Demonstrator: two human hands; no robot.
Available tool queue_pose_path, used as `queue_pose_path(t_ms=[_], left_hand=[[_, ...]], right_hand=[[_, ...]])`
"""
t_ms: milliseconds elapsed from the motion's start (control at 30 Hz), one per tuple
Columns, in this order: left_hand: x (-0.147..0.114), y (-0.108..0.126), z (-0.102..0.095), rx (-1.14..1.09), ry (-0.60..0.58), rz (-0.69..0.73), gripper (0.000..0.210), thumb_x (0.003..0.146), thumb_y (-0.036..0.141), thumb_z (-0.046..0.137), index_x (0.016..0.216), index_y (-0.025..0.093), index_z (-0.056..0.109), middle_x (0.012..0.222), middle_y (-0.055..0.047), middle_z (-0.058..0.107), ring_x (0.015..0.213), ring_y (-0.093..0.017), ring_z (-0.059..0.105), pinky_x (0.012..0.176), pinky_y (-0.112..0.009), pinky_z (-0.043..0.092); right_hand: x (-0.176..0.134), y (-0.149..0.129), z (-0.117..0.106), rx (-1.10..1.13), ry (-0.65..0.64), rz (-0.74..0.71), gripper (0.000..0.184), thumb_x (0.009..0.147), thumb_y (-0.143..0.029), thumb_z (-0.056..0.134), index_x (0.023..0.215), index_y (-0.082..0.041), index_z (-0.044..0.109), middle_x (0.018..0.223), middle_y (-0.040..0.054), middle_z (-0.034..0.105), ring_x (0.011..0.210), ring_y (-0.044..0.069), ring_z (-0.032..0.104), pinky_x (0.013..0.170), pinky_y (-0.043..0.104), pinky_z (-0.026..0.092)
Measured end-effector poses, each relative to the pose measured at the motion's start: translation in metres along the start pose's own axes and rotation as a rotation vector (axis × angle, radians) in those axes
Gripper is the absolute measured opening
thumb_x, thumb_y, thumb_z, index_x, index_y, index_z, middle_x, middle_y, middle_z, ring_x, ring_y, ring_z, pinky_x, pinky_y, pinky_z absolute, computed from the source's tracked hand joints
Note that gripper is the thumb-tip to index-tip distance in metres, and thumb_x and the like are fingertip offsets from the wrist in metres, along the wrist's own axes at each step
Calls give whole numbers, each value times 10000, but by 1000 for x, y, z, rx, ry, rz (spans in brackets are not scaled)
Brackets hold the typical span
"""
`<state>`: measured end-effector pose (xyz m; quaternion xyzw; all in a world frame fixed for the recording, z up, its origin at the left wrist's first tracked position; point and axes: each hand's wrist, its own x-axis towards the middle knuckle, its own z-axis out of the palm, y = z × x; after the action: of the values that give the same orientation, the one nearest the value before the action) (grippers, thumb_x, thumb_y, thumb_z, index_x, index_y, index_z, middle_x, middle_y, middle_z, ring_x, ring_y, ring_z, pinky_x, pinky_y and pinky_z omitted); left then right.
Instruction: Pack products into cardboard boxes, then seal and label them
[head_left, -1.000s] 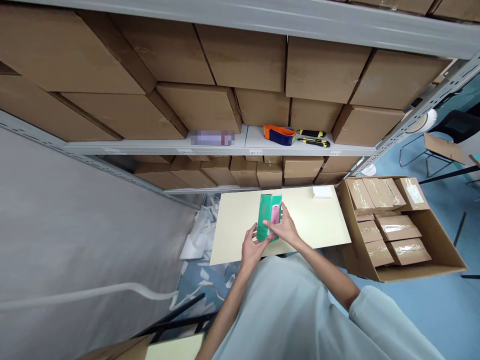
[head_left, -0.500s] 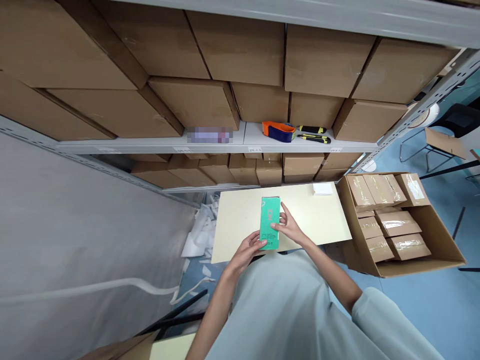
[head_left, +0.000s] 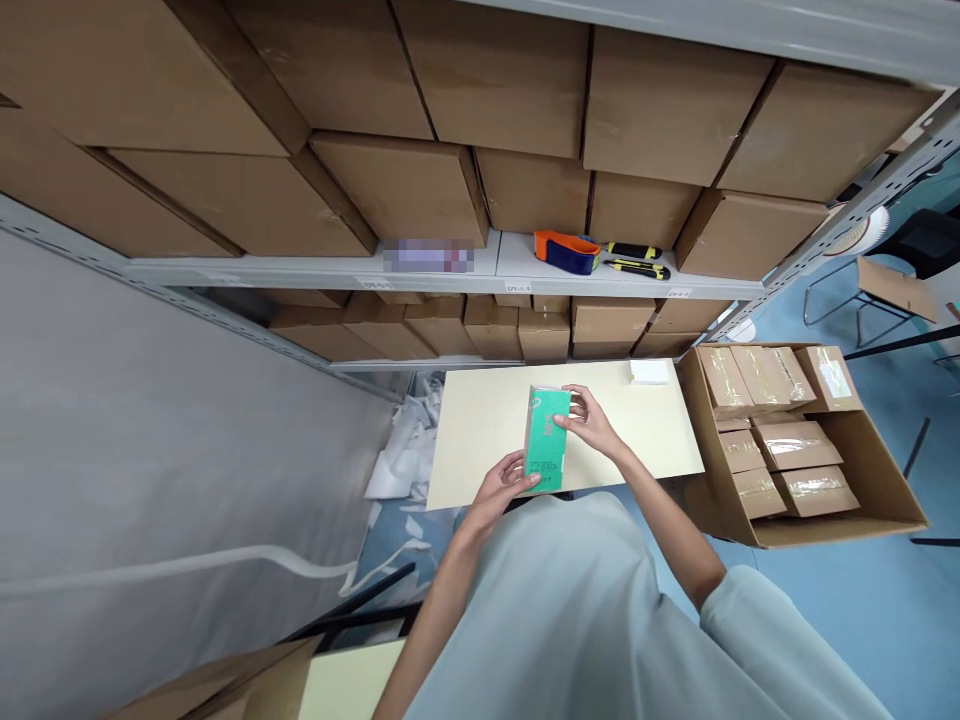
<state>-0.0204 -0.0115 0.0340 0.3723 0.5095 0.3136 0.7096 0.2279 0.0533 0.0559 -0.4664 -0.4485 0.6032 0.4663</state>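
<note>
A slim green box with printing on its face is held upright between my hands, above the near part of a pale yellow table. My left hand grips its lower left corner, thumb on the front face and fingers behind the left side. My right hand holds the upper right edge, with the thumb on the front and the fingers curled around the side and top corner. A small white box lies at the back right of the table.
A shelf rack full of brown cartons rises behind the table. On it lie an orange and blue tape roll and yellow-black cutters. At right stands a large open carton with taped boxes; scrap paper lies at left.
My right hand has slid up along the box's right side toward its top corner. The box has turned slightly, showing its left side, and the view has shifted a little.
</note>
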Motion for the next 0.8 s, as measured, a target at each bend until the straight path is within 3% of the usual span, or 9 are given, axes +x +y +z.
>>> queue_pose_path(t_ms=[100,200,300,367,467,600,800], left_hand=[[1,-6,4,48,94,34,801,611,585,1023,1249,220,706,1270,-126,816,1239,-346,764,1113,-527,607],[0,-14,12,168,273,91,810,568,533,1028,1231,234,672,1299,-123,780,1224,-347,748,999,-499,649],[-4,-17,22,344,416,140,796,592,484,1010,1259,240,651,1312,-134,746,1257,-359,715,978,-488,640],[-8,-15,25,383,425,162,788,602,491,1005,1258,242,647,1327,-139,732,1297,-371,694,977,-478,633],[-14,-7,19,221,271,125,722,648,589,983,1184,234,654,1312,-139,741,1320,-373,695,949,-450,643],[-17,6,-2,-70,-15,-101,673,708,634,973,1146,211,687,1212,-118,796,1185,-329,770,1016,-474,632],[-19,11,-11,-129,-154,-193,760,681,521,1025,1324,226,747,1380,-145,793,1222,-332,782,1014,-402,609]], right_hand=[[1,0,3,-26,33,4,768,744,-563,978,1359,-324,585,1369,65,674,1086,222,735,896,367,662],[2,4,7,-103,97,42,750,737,-597,959,1322,-316,584,1370,51,666,1009,201,706,809,324,643],[1,11,10,-190,165,78,757,715,-602,957,1306,-305,589,1263,25,699,1030,209,689,852,319,624],[1,13,11,-192,197,88,748,703,-585,957,1291,-300,592,1200,14,706,1024,214,691,878,326,619],[0,11,8,-106,202,92,695,706,-560,943,1243,-290,594,1175,18,699,974,210,699,830,323,626],[-4,2,3,1,108,116,649,733,-528,924,1239,-292,595,1193,24,688,950,203,695,735,293,616],[-8,1,3,36,-10,94,624,749,-464,927,1249,-287,598,1176,21,679,911,175,672,743,273,589]])
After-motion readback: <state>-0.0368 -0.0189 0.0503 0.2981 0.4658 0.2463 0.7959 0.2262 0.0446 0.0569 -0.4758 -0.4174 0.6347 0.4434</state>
